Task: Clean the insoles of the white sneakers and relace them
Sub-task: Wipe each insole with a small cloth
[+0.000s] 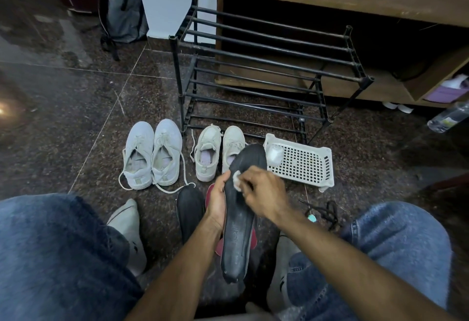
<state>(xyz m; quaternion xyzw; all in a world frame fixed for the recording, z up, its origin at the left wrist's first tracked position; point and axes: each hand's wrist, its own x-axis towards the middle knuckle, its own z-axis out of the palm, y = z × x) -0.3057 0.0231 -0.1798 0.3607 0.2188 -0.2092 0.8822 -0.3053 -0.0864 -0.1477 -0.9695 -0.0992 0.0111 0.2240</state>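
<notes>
Knees (50,244) — hands, wipe (237,179), insole (239,219)

I hold a dark insole (238,224) lengthwise, toe end away from me, with a small white wipe (237,179) pressed on its upper part. Two pairs of white sneakers (182,154) stand side by side on the floor beyond it, laces loose.

Sneakers (152,154), basket (300,162) on floor (76,107)

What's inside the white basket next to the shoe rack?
The white basket holds one small pale packet or pouch at its left end; the rest shows bare perforated bottom. The raised black insole covers only the basket's near-left corner.
</notes>
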